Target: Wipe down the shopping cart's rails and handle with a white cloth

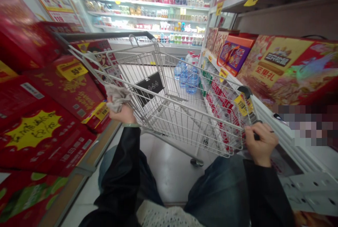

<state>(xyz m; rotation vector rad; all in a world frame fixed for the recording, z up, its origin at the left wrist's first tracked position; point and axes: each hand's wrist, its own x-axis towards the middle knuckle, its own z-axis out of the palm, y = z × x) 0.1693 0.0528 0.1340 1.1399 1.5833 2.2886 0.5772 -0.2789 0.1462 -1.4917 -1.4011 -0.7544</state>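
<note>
A metal shopping cart (pixel 182 111) stands sideways in front of me, its black handle (pixel 105 36) towards the left. My left hand (pixel 123 113) is closed on a crumpled grey cloth (pixel 117 97), close against the cart's wire side near the handle end. At the other end, my right hand (pixel 260 140) is wrapped round the cart's front corner by the top rim. A black plate with printed symbols (pixel 150 88) hangs inside the wire basket. I see nothing lying in the basket.
Red gift boxes (pixel 66 86) are stacked on the left. Shelves with gift boxes (pixel 280 65) and bottle packs line the right, close to the cart. Large water bottles (pixel 191 79) stand on the floor beyond the cart. A lit refrigerated display (pixel 150 16) is at the back.
</note>
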